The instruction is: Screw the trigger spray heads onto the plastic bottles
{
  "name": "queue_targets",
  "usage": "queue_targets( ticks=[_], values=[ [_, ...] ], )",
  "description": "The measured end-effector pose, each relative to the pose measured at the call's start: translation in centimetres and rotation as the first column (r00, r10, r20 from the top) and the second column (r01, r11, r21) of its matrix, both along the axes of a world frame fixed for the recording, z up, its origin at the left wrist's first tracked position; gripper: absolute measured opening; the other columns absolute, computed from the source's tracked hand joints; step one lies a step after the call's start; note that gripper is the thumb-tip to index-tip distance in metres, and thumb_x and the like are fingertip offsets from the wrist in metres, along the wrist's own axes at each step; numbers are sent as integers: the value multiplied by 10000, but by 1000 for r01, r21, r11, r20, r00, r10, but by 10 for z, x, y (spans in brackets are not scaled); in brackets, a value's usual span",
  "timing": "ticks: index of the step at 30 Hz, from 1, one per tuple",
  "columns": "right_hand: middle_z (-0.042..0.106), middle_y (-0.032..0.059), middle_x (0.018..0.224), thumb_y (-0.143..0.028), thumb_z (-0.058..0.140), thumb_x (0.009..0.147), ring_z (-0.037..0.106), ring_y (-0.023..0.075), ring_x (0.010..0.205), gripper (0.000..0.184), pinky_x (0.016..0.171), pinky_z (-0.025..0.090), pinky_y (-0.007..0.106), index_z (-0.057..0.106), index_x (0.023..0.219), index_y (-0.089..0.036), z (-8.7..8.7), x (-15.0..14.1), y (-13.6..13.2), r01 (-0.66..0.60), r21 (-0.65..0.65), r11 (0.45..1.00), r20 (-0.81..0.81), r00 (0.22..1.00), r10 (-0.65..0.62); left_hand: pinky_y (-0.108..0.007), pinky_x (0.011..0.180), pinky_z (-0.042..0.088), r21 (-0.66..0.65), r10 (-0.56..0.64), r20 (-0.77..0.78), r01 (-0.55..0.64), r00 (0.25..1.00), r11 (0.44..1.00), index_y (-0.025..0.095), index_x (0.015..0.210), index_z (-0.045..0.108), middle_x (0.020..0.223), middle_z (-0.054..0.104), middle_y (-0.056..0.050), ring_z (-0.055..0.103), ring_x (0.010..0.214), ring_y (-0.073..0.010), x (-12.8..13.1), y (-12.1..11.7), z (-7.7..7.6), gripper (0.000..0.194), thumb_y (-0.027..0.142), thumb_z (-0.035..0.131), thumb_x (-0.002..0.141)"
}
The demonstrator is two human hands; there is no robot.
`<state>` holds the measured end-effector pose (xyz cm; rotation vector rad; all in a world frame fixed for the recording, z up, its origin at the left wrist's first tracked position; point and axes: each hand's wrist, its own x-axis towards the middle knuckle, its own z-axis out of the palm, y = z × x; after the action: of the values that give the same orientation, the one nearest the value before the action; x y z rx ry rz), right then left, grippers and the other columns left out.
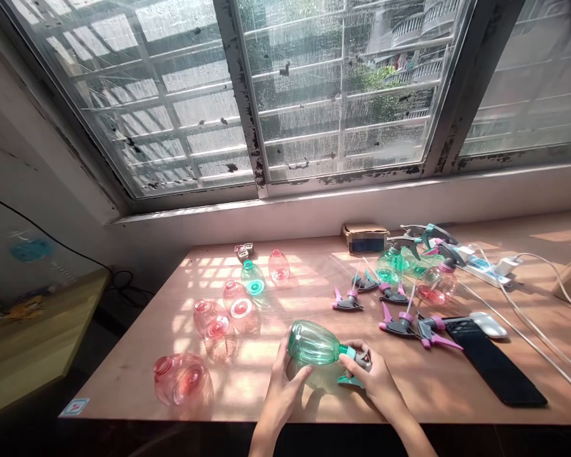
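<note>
A clear green spray bottle point(314, 341) lies on its side between my two hands, just above the table near its front edge. My left hand point(285, 374) cups the rounded base, thumb underneath and fingers behind. At the neck, my right hand point(368, 371) grips the grey and teal spray head point(354, 357), whose teal trigger point(349, 381) points down toward the table. The neck and the head meet at the teal collar; whether they are screwed tight I cannot tell. Part of the head is hidden by my right fingers.
Several headless bottles, pink point(183, 381) and green point(252, 279), stand on the left. Loose spray heads point(400, 324), fitted bottles point(438, 282), a black phone point(497, 365) and a power strip point(485, 270) with white cables lie right. A small cardboard box point(345, 238) sits by the wall.
</note>
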<state>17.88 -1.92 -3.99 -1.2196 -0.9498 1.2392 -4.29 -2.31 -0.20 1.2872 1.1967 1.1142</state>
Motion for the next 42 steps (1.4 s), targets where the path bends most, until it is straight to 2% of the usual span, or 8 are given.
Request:
queue_targets(
  ticks=[4, 7, 16, 22, 25, 29, 36, 42],
  values=[
    [709, -10, 724, -510, 911, 730, 650, 186, 620, 430, 622, 574, 306, 793, 984, -184, 5, -2, -1, -5, 5, 1000, -12, 1000, 5, -516, 1339, 300, -17, 15, 3, -15, 1000, 1000, 290, 1667, 367, 1751, 415, -115, 315, 1647, -360, -1, -1, -3, 877, 495, 772, 916],
    [707, 7, 738, -581, 922, 691, 653, 211, 661, 492, 587, 616, 325, 794, 959, -189, 10, -6, -4, -18, -4, 1000, -52, 999, 17, -516, 1324, 331, 19, 33, -3, -33, 999, 999, 282, 1643, 409, 1745, 411, -124, 341, 1634, -375, 0, 1, -4, 826, 564, 730, 936],
    [615, -34, 641, -613, 911, 721, 610, 196, 635, 500, 585, 652, 337, 754, 961, -203, 11, -2, -4, -26, -32, 999, -94, 995, 23, -559, 1311, 336, 82, 50, -18, -49, 999, 995, 285, 1478, 623, 1648, 525, -131, 430, 1571, -403, 6, 3, 3, 623, 510, 786, 920],
    [655, -25, 710, -583, 884, 775, 679, 237, 717, 469, 676, 678, 372, 738, 1038, -223, 5, 5, -8, -84, -38, 996, -72, 994, 81, -519, 1243, 457, 39, 31, 70, -34, 997, 999, 298, 1427, 681, 1538, 664, -103, 575, 1469, -375, 12, -5, 14, 547, 404, 797, 903],
    [670, -16, 719, -570, 878, 789, 694, 246, 743, 437, 703, 665, 363, 748, 1015, -219, 4, 10, -9, -124, -37, 992, -34, 992, 123, -521, 1249, 454, 28, 45, 126, -49, 991, 998, 287, 1443, 658, 1570, 644, -103, 569, 1480, -356, 14, -8, 12, 593, 374, 821, 879],
    [688, -14, 734, -567, 879, 789, 677, 227, 716, 452, 705, 631, 346, 749, 1032, -209, 3, 15, -6, -146, -36, 989, 15, 989, 146, -627, 1257, 404, 36, 50, 196, -58, 979, 998, 247, 1509, 578, 1661, 538, -141, 540, 1498, -364, 16, -9, 7, 683, 336, 843, 886],
    [652, -22, 697, -576, 903, 721, 623, 204, 648, 497, 620, 615, 341, 735, 999, -199, 11, 4, -6, -82, -12, 997, -11, 997, 82, -667, 1269, 341, 61, -9, 195, -3, 981, 998, 224, 1437, 632, 1591, 596, -126, 564, 1454, -356, 8, -9, 7, 554, 373, 809, 934],
    [646, -21, 677, -565, 903, 694, 611, 199, 629, 461, 559, 604, 322, 747, 943, -209, 16, -8, -7, -10, -18, 1000, -49, 999, 9, -549, 1255, 420, 19, 54, 172, -58, 984, 998, 278, 1424, 555, 1614, 536, -146, 561, 1465, -357, 1, 2, -10, 604, 505, 795, 917]
  ],
)
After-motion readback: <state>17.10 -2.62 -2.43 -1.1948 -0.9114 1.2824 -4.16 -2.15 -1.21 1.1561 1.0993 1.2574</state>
